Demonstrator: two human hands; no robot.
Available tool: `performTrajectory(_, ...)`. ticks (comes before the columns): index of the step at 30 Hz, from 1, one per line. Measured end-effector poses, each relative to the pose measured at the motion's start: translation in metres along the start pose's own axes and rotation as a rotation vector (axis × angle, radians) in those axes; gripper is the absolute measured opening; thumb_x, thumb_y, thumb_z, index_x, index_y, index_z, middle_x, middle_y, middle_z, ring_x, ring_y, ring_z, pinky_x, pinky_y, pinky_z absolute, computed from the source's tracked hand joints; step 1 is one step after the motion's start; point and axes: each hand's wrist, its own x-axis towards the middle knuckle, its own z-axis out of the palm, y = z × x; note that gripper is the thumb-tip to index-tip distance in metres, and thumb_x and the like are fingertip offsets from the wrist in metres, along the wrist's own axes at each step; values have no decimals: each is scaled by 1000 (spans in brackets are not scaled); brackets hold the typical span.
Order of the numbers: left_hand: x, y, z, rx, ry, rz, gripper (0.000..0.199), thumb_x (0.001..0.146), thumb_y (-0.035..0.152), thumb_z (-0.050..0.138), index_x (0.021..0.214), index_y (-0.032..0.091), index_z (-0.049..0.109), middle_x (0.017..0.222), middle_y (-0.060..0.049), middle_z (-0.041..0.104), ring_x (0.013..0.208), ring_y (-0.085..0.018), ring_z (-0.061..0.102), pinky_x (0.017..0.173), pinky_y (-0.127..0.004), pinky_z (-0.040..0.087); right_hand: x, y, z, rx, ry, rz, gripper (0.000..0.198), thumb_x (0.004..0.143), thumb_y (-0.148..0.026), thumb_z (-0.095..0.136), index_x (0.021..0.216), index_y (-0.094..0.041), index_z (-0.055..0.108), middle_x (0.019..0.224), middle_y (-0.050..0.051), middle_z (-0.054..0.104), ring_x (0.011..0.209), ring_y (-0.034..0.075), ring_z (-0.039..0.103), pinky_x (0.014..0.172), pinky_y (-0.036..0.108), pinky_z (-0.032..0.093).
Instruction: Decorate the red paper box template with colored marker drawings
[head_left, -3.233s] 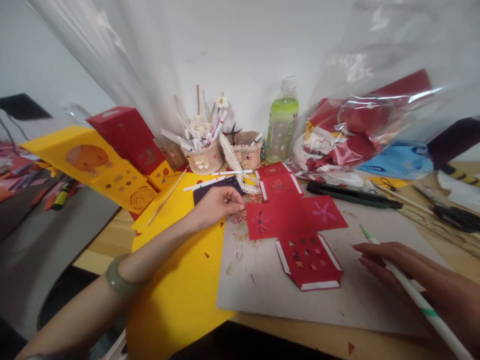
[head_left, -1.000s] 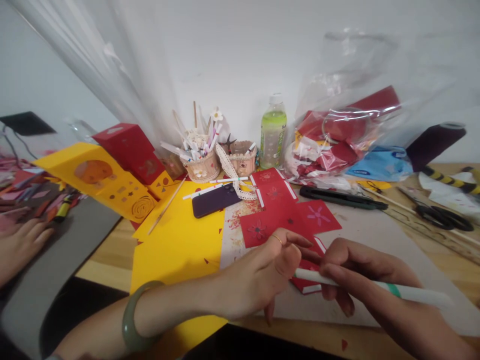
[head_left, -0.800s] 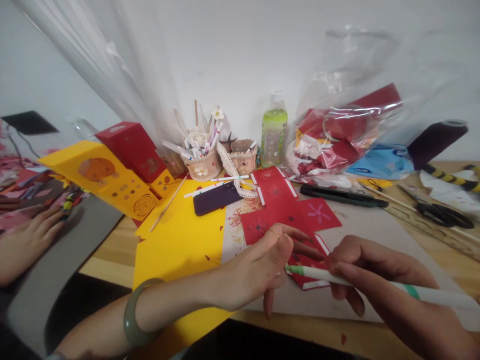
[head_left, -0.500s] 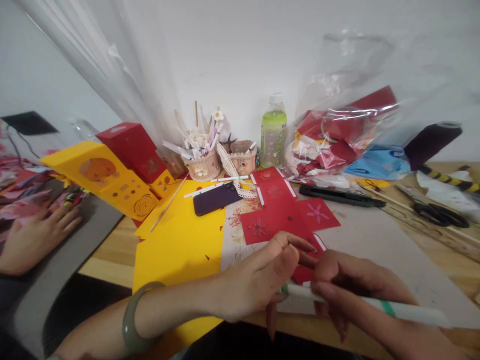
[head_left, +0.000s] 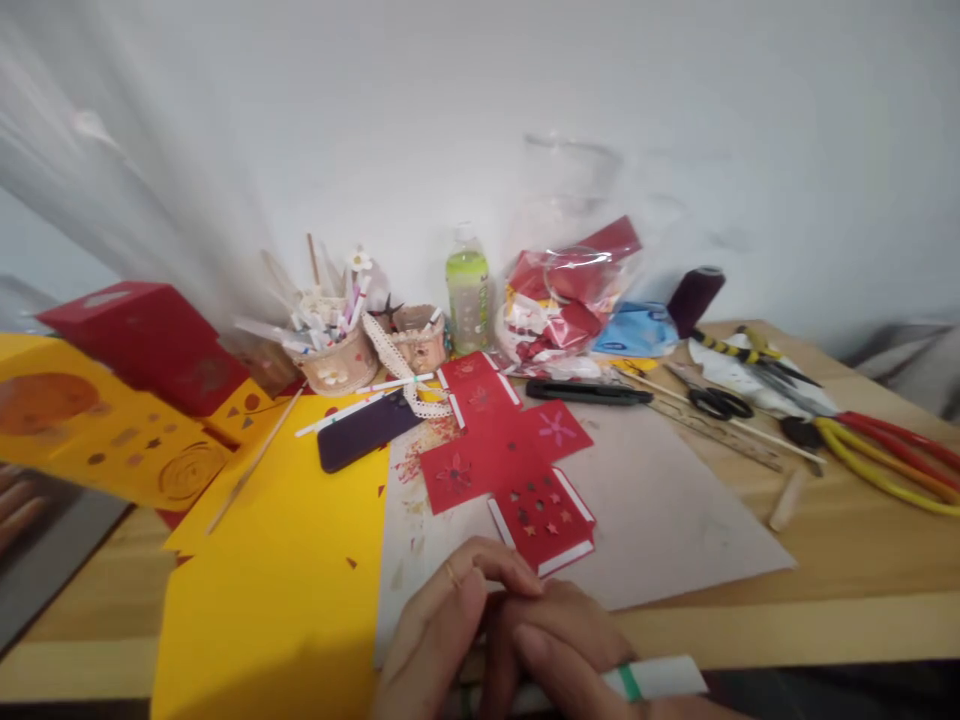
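My right hand [head_left: 570, 635] is closed around a white marker pen [head_left: 671, 678] with a green band, whose rear end sticks out to the right. My left hand [head_left: 442, 625], a ring on one finger, is curled with its fingertips against the right hand. The pen's other end runs low behind the fingers, so what the left hand grips there is hidden. Just beyond both hands lies a red cross-shaped paper cutout [head_left: 495, 445], flat, with white strips along several edges. Its nearest panel has small star and round shapes; other panels bear flower drawings.
Yellow card [head_left: 277, 560] and a grey board [head_left: 652, 520] cover the table. Behind are a dark phone [head_left: 367, 430], a pen basket [head_left: 341, 365], a green-labelled bottle [head_left: 467, 290] and a black cutter [head_left: 589, 391]. Scissors [head_left: 720, 402] and red-yellow pliers [head_left: 892, 450] lie right. Folded boxes [head_left: 150, 340] stand left.
The view has swung right and tilted, so the pliers now show. My hands have come together lower down, off the cutout, uncovering its nearest panel. The marker stays in my right hand.
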Motion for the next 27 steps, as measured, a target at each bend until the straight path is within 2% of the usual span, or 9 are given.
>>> performTrajectory(6, 6, 2, -2, 160, 50, 32, 41, 85, 59, 44, 98, 24, 59, 107, -7, 57, 92, -23, 56, 68, -28, 48, 13, 5, 2, 416, 52, 123, 54, 81, -66, 39, 63, -17, 55, 58, -1, 51, 52, 11, 49, 47, 22, 38)
performTrajectory(11, 17, 5, -13, 770, 32, 277, 41, 87, 48, 49, 125, 34, 50, 128, -3, 54, 111, -25, 54, 92, -33, 46, 25, 18, -7, 546, 260, 120, 40, 76, -59, 53, 73, -22, 40, 45, -10, 42, 37, 5, 32, 37, 17, 22)
performTrajectory(14, 18, 3, -34, 1185, -121, 276, 43, 91, 33, 42, 134, 38, 40, 110, 0, 66, 92, -21, 65, 81, -30, 53, 23, 26, -14, 551, 232, 154, 48, 68, -64, 59, 78, -22, 39, 49, -9, 50, 36, 4, 33, 36, 16, 24)
performTrajectory(16, 20, 6, -55, 1399, -149, 408, 51, 92, 23, 35, 139, 40, 29, 112, 1, 66, 89, -18, 67, 73, -25, 56, 17, 28, -23, 525, 163, 195, 56, 56, -61, 71, 82, -20, 44, 58, -5, 56, 42, 5, 42, 39, 17, 32)
performTrajectory(18, 24, 16, -82, 1630, -50, 741, 54, 90, 21, 37, 141, 36, 26, 119, -2, 62, 96, -19, 65, 74, -26, 55, 9, 27, -38, 465, 139, 239, 55, 51, -48, 80, 85, -17, 50, 64, -3, 59, 49, 7, 48, 44, 18, 37)
performTrajectory(19, 27, 23, -96, 1748, 108, 835, 51, 90, 21, 36, 139, 34, 31, 117, -5, 62, 95, -22, 65, 71, -28, 56, 4, 26, -49, 425, 155, 259, 47, 55, -43, 79, 83, -16, 52, 64, -3, 59, 51, 6, 48, 46, 18, 37)
performTrajectory(22, 39, 45, -140, 2040, 550, 627, 47, 86, 21, 25, 127, 13, 46, 103, -17, 63, 95, -35, 61, 69, -44, 54, -11, 25, -87, 269, 300, 293, 26, 73, -36, 68, 78, -14, 57, 61, -4, 56, 51, 6, 46, 49, 19, 36)
performTrajectory(25, 52, 57, -175, 2215, 680, 424, 57, 76, 13, 21, 130, 14, 41, 99, -14, 62, 89, -35, 63, 64, -41, 52, -25, 29, -122, 127, 480, 289, 25, 76, -38, 64, 76, -15, 55, 62, -4, 55, 50, 6, 44, 48, 20, 33)
performTrajectory(27, 59, 57, -190, 2243, 650, 363, 60, 73, 10, 24, 131, 16, 39, 97, -12, 62, 84, -33, 64, 60, -39, 51, -33, 33, -138, 55, 550, 299, 25, 78, -39, 62, 76, -16, 54, 61, -4, 55, 49, 7, 44, 48, 21, 33)
